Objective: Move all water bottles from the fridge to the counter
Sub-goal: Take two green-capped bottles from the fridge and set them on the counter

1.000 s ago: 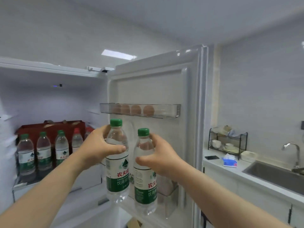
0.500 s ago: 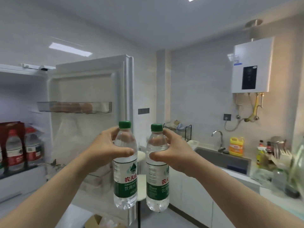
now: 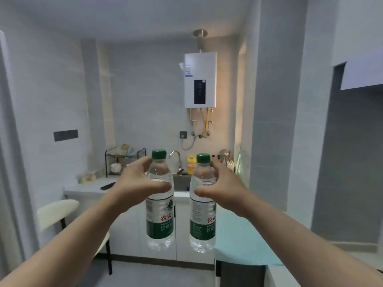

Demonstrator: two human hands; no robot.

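Two bare forearms reach in from the lower corners of the frame, each hand carrying one water bottle, both upright and held in the air at centre frame.

Left hand [image 3: 136, 184]: wrapped around the shoulder of the left bottle [image 3: 160, 200], thumb across the near face just above the label, fingers curled round the far side below the green cap. The bottle's body hangs below the hand; the hand sits on its left side. Label white and green with red characters; the base is clear.

Right hand [image 3: 222, 188]: closed the same way on the right bottle [image 3: 202, 204], thumb across the near face, fingers round the far side under the cap. The hand sits on the bottle's right side, the body hanging below it.

The two bottles stand side by side with a clear gap between them, not touching. The right cap is slightly lower in the frame than the left.

Behind them, mid-frame: a counter [image 3: 87, 189] with a sink, a tap [image 3: 176, 157] showing between the two caps, and a yellow bottle [image 3: 191, 164] just right of it. A black dish rack [image 3: 124, 160] stands on the counter at left. A white water heater [image 3: 200, 79] hangs on the wall at upper centre. A pale green surface [image 3: 244, 241] fills the lower right, under the right forearm. A cream stool [image 3: 57, 212] is at lower left.
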